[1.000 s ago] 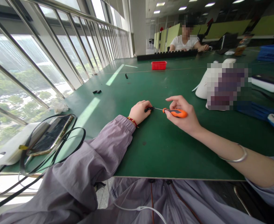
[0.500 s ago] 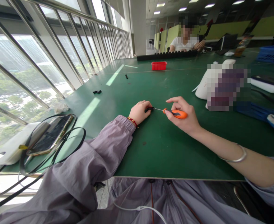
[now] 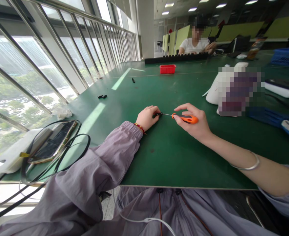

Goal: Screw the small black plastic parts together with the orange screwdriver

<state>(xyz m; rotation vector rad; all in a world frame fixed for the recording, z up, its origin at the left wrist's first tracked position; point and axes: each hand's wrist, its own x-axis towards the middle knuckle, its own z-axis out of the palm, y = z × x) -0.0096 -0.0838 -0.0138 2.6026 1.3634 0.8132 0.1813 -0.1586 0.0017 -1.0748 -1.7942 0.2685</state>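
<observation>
Both forearms reach forward and converge toward the middle. The left arm, in a loose grey-lilac sleeve with a red cord at the wrist, lies low, and the left hand [image 3: 148,118] is curled into a loose fist, knuckles up, fingertips pinched together at its right side. The right forearm is bare, with a thin silver bangle partway up it. The right hand [image 3: 196,124] faces the left, fingers bent in a closed grip, forefinger arched above the thumb. The two hands are near but apart.

Open-plan office workshop (green worktables [image 3: 174,157], partitions [image 3: 233,31])
</observation>
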